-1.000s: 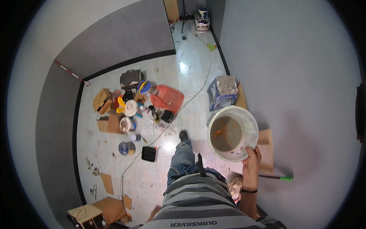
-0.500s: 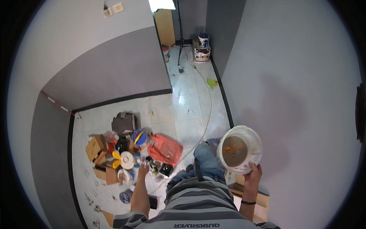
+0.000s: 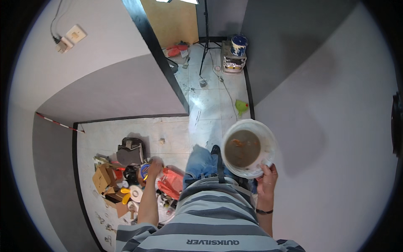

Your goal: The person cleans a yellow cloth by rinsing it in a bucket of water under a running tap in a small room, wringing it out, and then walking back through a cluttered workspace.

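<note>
My right hand (image 3: 267, 179) grips the near right rim of a white bucket (image 3: 270, 143) and carries it in front of me on the right. Inside the bucket is murky grey-brown liquid (image 3: 241, 153) with some orange bits in it. Lower and to the left, my left hand (image 3: 155, 165) hangs over the floor clutter, its fingers too small and blurred to read. Just beside it in view are a blue container (image 3: 145, 171) with something yellow across it and a red plastic bag (image 3: 171, 183).
Cardboard boxes (image 3: 103, 179) and a grey backpack (image 3: 131, 151) lie on the left. Ahead, past the wall corner, stand a black tripod (image 3: 206, 46) and a paint-stained bucket (image 3: 239, 45) on a crate-like stack. A green dustpan (image 3: 241, 106) and a cable (image 3: 228, 94) lie near the right wall.
The white bucket and my right hand have moved up and left in the view. My left hand has shifted forward, from the clutter near the white lid to beside the blue container.
</note>
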### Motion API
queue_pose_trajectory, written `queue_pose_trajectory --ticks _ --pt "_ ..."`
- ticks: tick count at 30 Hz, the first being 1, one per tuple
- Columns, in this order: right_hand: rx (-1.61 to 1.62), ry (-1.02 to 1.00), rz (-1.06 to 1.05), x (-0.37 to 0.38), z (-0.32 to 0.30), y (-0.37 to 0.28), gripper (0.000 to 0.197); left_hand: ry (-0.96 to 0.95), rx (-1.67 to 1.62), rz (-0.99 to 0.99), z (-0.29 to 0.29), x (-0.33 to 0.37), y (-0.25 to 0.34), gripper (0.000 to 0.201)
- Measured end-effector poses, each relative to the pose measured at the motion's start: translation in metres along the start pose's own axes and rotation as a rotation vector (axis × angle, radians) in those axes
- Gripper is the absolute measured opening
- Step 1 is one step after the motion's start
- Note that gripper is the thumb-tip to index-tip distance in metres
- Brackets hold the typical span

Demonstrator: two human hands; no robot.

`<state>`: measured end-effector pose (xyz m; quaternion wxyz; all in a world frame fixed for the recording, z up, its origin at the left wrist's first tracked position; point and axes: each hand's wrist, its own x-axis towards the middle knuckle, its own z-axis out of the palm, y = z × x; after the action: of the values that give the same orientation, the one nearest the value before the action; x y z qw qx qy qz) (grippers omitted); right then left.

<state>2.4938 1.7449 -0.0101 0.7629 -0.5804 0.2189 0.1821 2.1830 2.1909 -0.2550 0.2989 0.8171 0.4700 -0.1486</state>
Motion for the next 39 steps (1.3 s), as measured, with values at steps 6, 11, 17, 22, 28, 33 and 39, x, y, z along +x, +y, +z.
queue_pose_trajectory --ticks 6,11,17,22,28,33,39 --pt "-0.002 -0.149 0.052 0.154 0.185 -0.091 0.016 -0.357 0.062 -0.594 0.049 -0.099 -0.057 0.056" --pt "-0.120 -0.326 0.072 0.276 0.325 -0.132 0.011 -0.370 -0.282 -0.945 0.068 -0.089 0.020 0.049" --pt "-0.277 -0.504 0.115 0.387 0.470 -0.159 0.009 0.050 -0.621 -0.738 0.053 0.051 0.129 0.047" --pt "-0.409 -0.675 0.206 0.464 0.590 -0.155 0.010 0.222 -0.928 -1.018 0.055 0.104 0.238 0.049" --pt "-0.605 -0.835 0.330 0.527 0.736 -0.109 0.011 0.507 -0.950 -1.408 0.136 0.061 0.367 0.046" --pt "-0.682 -0.882 0.381 0.569 0.863 -0.017 0.011 0.533 -1.332 -1.112 0.210 0.090 0.516 0.030" --pt "-0.741 -1.042 0.356 0.514 1.006 0.053 0.015 0.714 -1.850 -1.698 0.174 0.139 0.671 0.062"
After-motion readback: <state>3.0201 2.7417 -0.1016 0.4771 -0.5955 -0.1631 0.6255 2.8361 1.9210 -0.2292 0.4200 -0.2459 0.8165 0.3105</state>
